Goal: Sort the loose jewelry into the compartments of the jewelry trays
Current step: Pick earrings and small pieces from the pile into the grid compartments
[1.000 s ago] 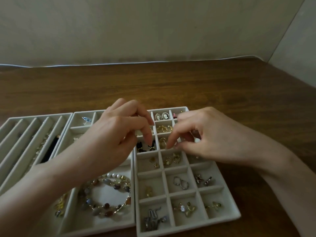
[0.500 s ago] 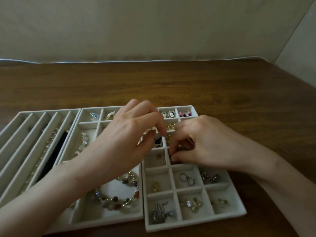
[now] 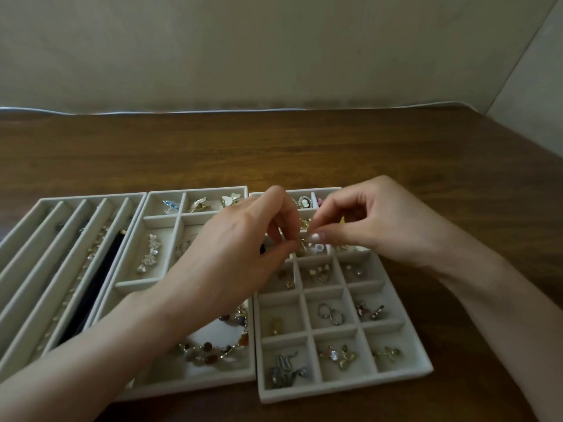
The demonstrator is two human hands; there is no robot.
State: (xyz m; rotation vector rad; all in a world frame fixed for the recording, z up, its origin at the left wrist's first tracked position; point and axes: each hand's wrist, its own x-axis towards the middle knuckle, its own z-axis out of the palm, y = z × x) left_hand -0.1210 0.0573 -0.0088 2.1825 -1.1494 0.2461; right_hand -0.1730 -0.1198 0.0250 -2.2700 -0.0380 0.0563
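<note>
Three pale grey jewelry trays lie side by side on the wooden table. Over the upper part of the small-grid tray (image 3: 405,374) my left hand (image 3: 240,248) and my right hand (image 3: 371,220) meet fingertip to fingertip. Both pinch a small gold earring (image 3: 305,236) between them, just above the grid's compartments. Most of the piece is hidden by my fingers. The grid's cells hold earrings, such as silver hoops (image 3: 330,313) and a silver snake piece (image 3: 285,368). The middle tray (image 3: 195,388) holds a beaded bracelet (image 3: 213,350).
The long-slot tray (image 3: 39,205) at the left holds chains and a dark strap (image 3: 97,287). Brooches (image 3: 199,204) sit in the middle tray's top cells. Bare wooden table (image 3: 274,147) stretches behind the trays to a pale wall; the table's right edge runs diagonally.
My right hand has lifted out of the grid compartment, and both hands now meet higher up, pinching a small earring together. The view has shifted left and down a little.
</note>
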